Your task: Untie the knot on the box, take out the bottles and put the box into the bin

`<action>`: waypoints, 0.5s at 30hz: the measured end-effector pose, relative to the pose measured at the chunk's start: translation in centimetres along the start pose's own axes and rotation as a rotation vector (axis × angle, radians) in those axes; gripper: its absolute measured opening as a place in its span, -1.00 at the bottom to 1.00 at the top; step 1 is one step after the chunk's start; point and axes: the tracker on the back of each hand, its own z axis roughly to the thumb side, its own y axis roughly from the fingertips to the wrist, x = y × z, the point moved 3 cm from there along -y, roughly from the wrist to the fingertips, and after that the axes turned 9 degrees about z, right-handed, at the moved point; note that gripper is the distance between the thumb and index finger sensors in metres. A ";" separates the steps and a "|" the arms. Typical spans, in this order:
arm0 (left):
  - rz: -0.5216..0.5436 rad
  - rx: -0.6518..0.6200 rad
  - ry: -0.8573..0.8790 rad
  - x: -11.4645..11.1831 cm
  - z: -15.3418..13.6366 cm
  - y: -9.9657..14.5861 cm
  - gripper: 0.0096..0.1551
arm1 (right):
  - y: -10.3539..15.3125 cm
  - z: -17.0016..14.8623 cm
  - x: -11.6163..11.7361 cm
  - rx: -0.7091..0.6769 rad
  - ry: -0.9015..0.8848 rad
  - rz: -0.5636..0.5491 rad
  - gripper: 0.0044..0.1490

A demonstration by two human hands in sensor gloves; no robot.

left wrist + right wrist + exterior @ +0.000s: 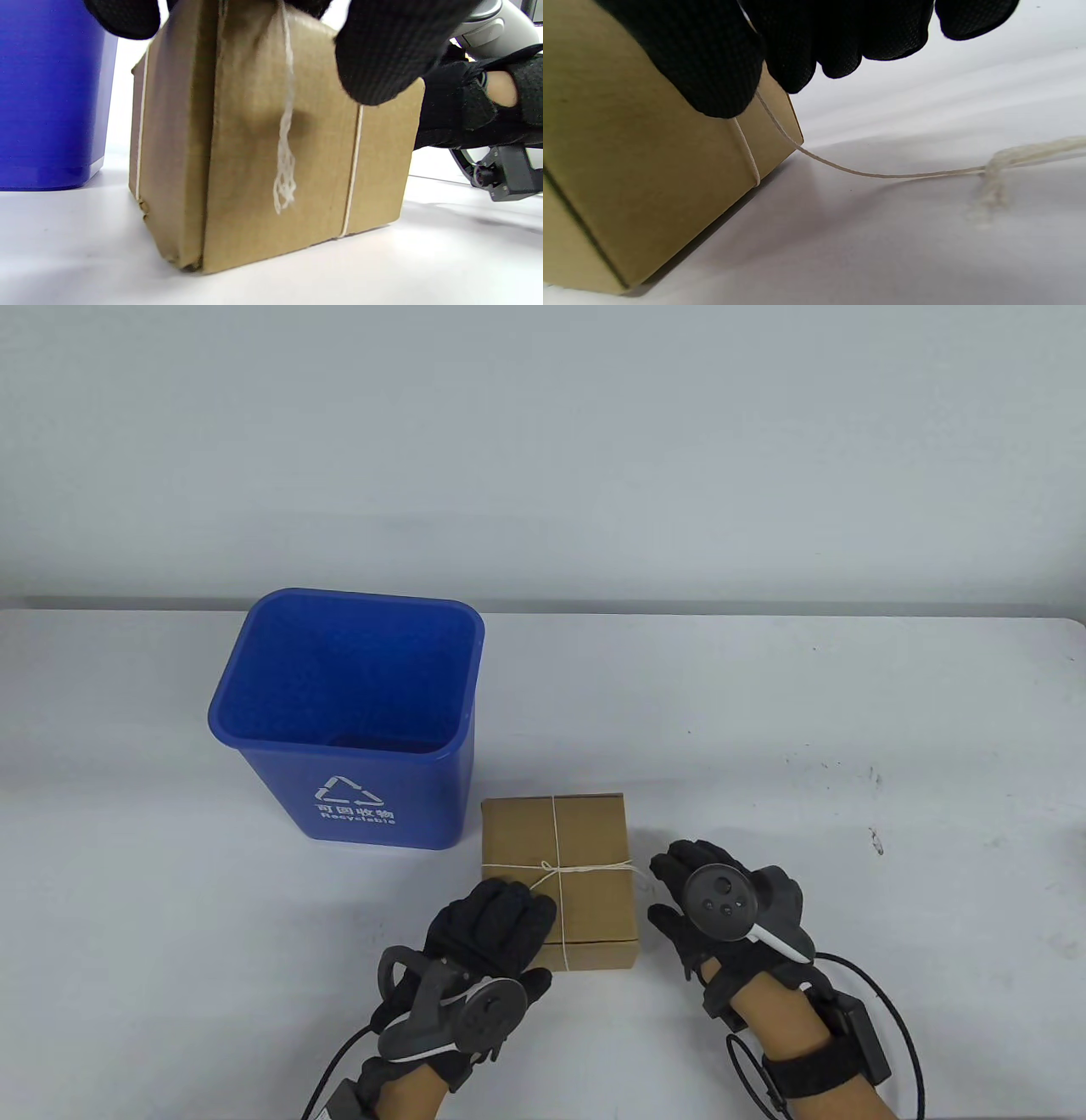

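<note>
A brown cardboard box (590, 827) tied crosswise with white string (555, 824) stands right of the blue recycling bin (284, 780); the knot (545, 866) sits on its top. My left hand (519, 918) lies over the box's near left corner, fingers on top and thumb (382, 55) at the near face. A frayed string end (285, 186) hangs down that face. My right hand (670, 891) is at the box's right side and pinches the other string tail (861, 173), which trails onto the table. The box (628, 169) is closed and no bottles show.
The bin (46, 93) stands open close to the box's far left corner. The white table (848, 780) stretches to the right and behind the box. Glove cables (899, 1035) run off my wrists at the near edge.
</note>
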 end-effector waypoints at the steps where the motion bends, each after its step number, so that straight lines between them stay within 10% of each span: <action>1: 0.000 0.000 0.000 0.0 0.0 0.0 -0.01 | 0.0 0.0 0.0 -0.007 -0.001 -0.013 -0.30; 15: -0.001 0.002 -0.002 0.0 0.0 0.0 -0.01 | 0.1 -1.7 -0.3 0.066 0.040 -0.026 -0.58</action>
